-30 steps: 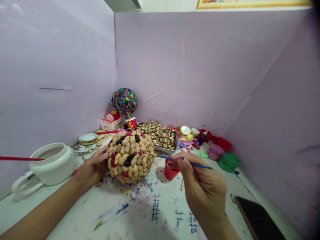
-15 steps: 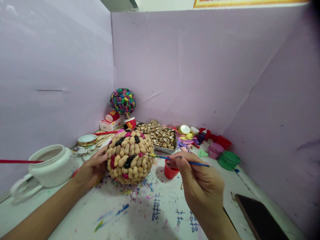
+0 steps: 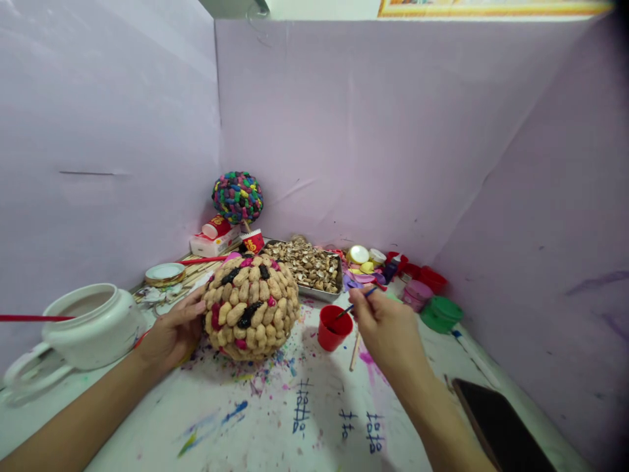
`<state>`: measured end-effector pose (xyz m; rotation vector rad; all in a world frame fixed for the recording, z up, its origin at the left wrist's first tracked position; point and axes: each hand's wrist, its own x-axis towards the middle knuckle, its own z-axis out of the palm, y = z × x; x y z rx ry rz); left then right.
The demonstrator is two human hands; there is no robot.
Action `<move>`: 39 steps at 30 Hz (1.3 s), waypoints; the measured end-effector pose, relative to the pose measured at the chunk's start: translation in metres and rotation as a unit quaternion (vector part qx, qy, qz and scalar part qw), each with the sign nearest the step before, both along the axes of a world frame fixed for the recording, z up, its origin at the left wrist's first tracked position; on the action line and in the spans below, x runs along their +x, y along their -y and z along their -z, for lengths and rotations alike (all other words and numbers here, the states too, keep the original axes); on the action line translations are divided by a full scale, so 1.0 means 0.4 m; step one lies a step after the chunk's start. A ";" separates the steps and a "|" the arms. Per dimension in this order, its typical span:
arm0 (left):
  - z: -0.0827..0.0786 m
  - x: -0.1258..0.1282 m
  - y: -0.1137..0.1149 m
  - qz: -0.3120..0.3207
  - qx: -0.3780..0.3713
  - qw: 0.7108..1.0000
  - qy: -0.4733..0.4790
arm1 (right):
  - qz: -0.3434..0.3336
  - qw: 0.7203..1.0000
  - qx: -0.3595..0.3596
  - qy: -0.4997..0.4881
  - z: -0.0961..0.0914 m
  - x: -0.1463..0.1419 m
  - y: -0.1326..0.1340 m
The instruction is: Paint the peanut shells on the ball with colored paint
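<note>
A ball covered in peanut shells (image 3: 263, 308) rests on the table, a few of its shells painted black or magenta. Against its left side lies my left hand (image 3: 177, 328), fingers wrapped round the curve and steadying it. Over a small red cup (image 3: 330, 336), my right hand (image 3: 383, 324) pinches a thin blue paintbrush (image 3: 354, 305). The brush's tip is down inside the cup; what the cup holds looks dark and is mostly hidden.
Behind the ball sits a metal tray of peanut shells (image 3: 314, 265). A multicoloured painted ball (image 3: 238, 196) stands on a red paper cup (image 3: 252, 241). At left is a white ceramic pot (image 3: 98, 328); at right, a green tub (image 3: 442, 314) and a phone (image 3: 498, 423).
My right hand has taken the brush from the ball's surface to the red cup and lowered its tip inside. My left hand stays on the ball; the view has shifted slightly.
</note>
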<state>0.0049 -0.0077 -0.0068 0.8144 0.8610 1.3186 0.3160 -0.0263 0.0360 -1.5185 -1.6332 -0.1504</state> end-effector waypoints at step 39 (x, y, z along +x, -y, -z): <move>-0.005 0.007 0.009 0.001 0.003 1.000 -0.005 | -0.219 0.948 0.162 -0.161 -0.047 -0.098 0.112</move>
